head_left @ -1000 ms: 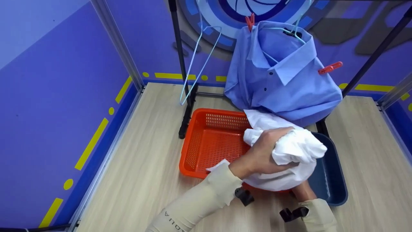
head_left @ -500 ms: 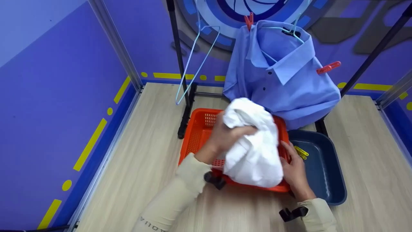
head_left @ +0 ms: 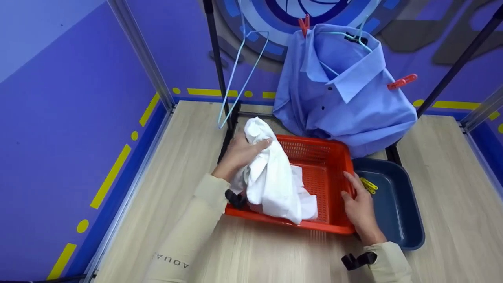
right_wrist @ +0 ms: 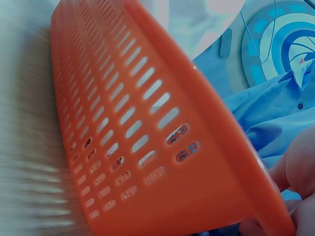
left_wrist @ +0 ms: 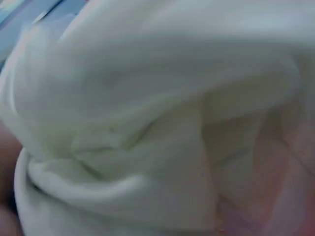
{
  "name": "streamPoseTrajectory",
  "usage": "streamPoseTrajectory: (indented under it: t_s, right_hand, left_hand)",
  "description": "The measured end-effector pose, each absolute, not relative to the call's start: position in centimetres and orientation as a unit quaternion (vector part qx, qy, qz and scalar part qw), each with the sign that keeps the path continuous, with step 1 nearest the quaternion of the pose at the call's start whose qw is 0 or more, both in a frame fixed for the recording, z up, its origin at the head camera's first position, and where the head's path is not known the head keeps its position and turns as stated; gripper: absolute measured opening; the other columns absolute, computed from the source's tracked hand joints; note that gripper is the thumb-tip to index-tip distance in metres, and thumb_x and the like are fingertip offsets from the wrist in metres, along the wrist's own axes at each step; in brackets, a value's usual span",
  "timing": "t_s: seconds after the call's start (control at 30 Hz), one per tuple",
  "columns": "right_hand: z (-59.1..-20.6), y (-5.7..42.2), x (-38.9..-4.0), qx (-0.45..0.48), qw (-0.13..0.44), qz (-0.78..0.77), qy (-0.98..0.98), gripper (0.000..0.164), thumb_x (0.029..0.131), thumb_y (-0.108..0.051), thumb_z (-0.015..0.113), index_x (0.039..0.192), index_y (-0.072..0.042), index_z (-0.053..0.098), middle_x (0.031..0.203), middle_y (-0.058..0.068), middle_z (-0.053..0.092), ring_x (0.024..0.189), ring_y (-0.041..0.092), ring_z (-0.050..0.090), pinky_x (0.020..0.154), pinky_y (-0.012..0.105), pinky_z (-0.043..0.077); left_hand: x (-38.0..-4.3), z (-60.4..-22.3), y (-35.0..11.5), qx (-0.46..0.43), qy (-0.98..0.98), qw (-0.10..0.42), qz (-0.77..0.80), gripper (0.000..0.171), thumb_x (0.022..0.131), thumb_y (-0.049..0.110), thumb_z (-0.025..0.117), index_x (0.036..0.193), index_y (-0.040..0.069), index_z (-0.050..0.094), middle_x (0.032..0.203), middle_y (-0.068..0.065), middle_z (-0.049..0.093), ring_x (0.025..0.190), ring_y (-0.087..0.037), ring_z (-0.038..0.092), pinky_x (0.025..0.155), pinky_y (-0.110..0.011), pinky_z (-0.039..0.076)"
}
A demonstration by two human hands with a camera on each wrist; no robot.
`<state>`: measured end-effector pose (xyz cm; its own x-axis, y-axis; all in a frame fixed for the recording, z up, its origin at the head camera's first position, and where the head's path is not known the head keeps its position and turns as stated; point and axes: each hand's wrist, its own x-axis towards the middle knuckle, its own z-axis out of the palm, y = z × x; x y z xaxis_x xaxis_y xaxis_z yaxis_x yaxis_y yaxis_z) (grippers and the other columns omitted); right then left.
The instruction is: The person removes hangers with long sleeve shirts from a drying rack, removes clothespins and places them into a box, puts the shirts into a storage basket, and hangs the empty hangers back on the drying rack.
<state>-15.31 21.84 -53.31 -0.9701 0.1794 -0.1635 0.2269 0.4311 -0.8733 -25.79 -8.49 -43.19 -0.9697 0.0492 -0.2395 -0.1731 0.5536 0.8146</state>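
Observation:
My left hand grips a bunched white cloth above the left part of an orange-red plastic basket. The cloth hangs down into the basket, and part of it spreads across the basket floor; whether it is one piece or more I cannot tell. Folds of the cloth fill most of the left wrist view. My right hand holds the basket's right rim, fingers hooked over it. In the right wrist view the slotted basket wall shows close up, with the right hand around its rim.
A dark blue tub with yellow clothespins stands right of the basket. Behind hangs a blue shirt with red clothespins. A bare light-blue hanger hangs at the rack's left post.
The left hand has carried the white cloth leftward across the basket. The right hand, mostly hidden under the cloth a second ago, came to the basket's right rim and stays there.

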Motion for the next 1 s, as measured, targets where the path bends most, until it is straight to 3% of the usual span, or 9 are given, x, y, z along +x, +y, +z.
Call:
streamPoseTrajectory:
  t_s: [0.07,0.13,0.33,0.63,0.83,0.93,1.0]
  right_hand:
    - [-53.3,21.9,-15.3,0.12,0.021,-0.52,0.845,0.061,0.099,0.002,0.044,0.153,-0.021,0.028,0.164,0.001,0.008,0.148,0.034,0.018,0.116,0.053,0.024]
    - [-53.3,21.9,-15.3,0.119,0.02,-0.521,0.845,0.061,0.099,0.002,0.044,0.153,-0.021,0.028,0.164,0.001,0.008,0.148,0.034,0.018,0.116,0.053,0.024]
    - [-53.4,21.8,-15.2,0.117,0.017,-0.525,0.843,0.061,0.098,0.003,0.044,0.153,-0.02,0.028,0.164,0.003,0.009,0.147,0.035,0.02,0.116,0.054,0.025]
    - [-53.5,21.8,-15.3,0.123,0.014,-0.525,0.842,0.06,0.098,0.003,0.045,0.152,-0.019,0.03,0.164,0.004,0.01,0.148,0.034,0.018,0.116,0.052,0.023]
    - [-53.3,21.9,-15.4,0.125,0.013,-0.527,0.84,0.06,0.098,0.003,0.045,0.152,-0.02,0.031,0.164,0.002,0.01,0.148,0.034,0.018,0.117,0.052,0.023]
    - [-53.4,21.9,-15.4,0.124,0.009,-0.527,0.841,0.06,0.098,0.003,0.045,0.151,-0.02,0.032,0.164,0.002,0.012,0.149,0.033,0.018,0.117,0.051,0.023]
    - [-53.5,21.9,-15.4,0.121,0.012,-0.527,0.841,0.06,0.097,0.003,0.045,0.151,-0.019,0.032,0.164,0.003,0.012,0.149,0.033,0.018,0.117,0.051,0.023]
  left_hand:
    - [-26.0,-44.3,-8.4,-0.01,0.895,0.123,0.43,0.099,0.083,0.058,0.064,0.155,0.012,0.014,0.154,-0.012,0.033,0.139,-0.027,0.037,0.115,-0.045,0.03]
    - [-26.0,-45.3,-8.3,0.019,0.908,0.136,0.396,0.099,0.085,0.055,0.063,0.155,0.011,0.009,0.157,-0.013,0.028,0.142,-0.028,0.033,0.116,-0.046,0.027]
    - [-25.2,-46.9,-8.4,0.09,0.939,0.158,0.29,0.079,0.09,0.042,0.064,0.152,0.008,0.027,0.153,-0.011,0.037,0.136,-0.027,0.041,0.115,-0.044,0.032]
    - [-22.7,-46.1,-9.0,0.111,0.966,0.192,0.135,0.086,0.089,0.061,0.053,0.153,0.011,0.026,0.144,-0.015,0.046,0.118,-0.033,0.054,0.101,-0.051,0.043]
    - [-21.1,-47.3,-9.1,0.107,0.936,0.246,0.227,0.091,0.09,0.056,0.054,0.156,0.015,0.006,0.161,-0.014,0.017,0.125,-0.035,0.048,0.109,-0.048,0.038]
    - [-20.7,-48.7,-8.9,0.093,0.916,0.277,0.274,0.094,0.092,0.056,0.051,0.156,0.017,-0.005,0.163,-0.011,0.004,0.107,-0.033,0.061,0.099,-0.04,0.046]
    - [-20.5,-49.3,-8.7,0.086,0.917,0.284,0.266,0.095,0.092,0.057,0.05,0.156,0.015,-0.006,0.163,-0.012,0.001,0.09,-0.032,0.064,0.086,-0.037,0.052]
